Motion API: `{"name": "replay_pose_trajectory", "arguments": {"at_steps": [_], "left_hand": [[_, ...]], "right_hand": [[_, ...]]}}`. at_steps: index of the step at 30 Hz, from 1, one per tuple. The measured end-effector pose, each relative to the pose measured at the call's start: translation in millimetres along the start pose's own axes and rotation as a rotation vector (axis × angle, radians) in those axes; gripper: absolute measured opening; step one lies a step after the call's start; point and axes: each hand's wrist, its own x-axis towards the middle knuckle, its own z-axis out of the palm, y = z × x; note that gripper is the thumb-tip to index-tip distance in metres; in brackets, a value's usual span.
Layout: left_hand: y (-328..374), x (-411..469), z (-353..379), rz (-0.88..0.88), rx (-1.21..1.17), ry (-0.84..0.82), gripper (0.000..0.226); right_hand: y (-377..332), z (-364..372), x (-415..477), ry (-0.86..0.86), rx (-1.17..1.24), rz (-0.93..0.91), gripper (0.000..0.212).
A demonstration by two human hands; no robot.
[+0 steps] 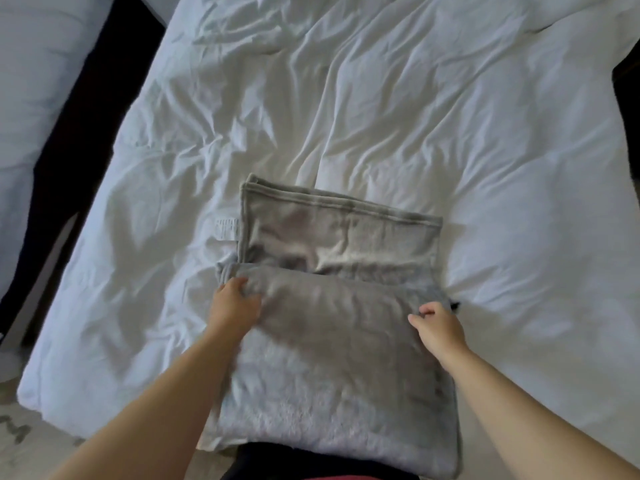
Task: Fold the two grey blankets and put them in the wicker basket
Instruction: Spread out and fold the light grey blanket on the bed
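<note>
A grey blanket (pixel 332 368) lies on the white bed, partly folded, its near part doubled over toward me. Its far part (pixel 339 233) is flat, with a stitched hem and a white label at the left edge. My left hand (pixel 235 303) grips the left end of the fold, fingers curled into the cloth. At the right end of the same fold my right hand (pixel 438 323) pinches the cloth with curled fingers. I see only one blanket. No wicker basket is in view.
The rumpled white duvet (pixel 381 116) covers the bed beyond the blanket. At the left a dark gap (pixel 69 140) separates it from another white bed (pixel 31 81). The bed's near left corner and pale floor (pixel 20 441) show at bottom left.
</note>
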Motion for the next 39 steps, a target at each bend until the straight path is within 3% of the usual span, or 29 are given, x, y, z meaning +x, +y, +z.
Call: {"name": "replay_pose_trajectory", "arguments": {"at_steps": [5,9,15,18,22,26,33,39], "left_hand": [[56.9,62.2,-10.1,0.163,0.077,-0.032,0.048],[96.0,117.3,-8.4,0.354,0.295,-0.016,0.063],[119.4,186.0,0.2,0.511,0.719,-0.049,0.088],[119.5,205.9,3.1,0.519,0.781,-0.096,0.087],[110.7,208.7,5.9,0.551,0.787,-0.043,0.053],[92.4,185.7,6.7,0.572,0.787,0.008,0.034],[84.8,122.6,-24.2,0.569,0.867,-0.026,0.024],[96.9,54.2,-85.8,0.675,0.816,0.061,0.017]], "right_hand": [[-58.4,-3.9,37.7,-0.055,-0.102,-0.1,0.04],[-105.7,-6.9,83.2,0.02,-0.134,-0.197,0.045],[-147.7,-5.2,146.5,0.01,-0.503,-0.461,0.085],[-151.9,3.0,167.8,-0.029,-0.57,-0.45,0.093],[-141.9,15.0,170.9,-0.022,-0.572,-0.404,0.083],[-122.4,20.8,145.9,0.044,-0.57,-0.396,0.055],[-99.0,-9.7,73.0,0.084,-0.718,-0.567,0.022],[-101.2,-64.2,5.4,0.208,-0.598,-0.597,0.011]]}}
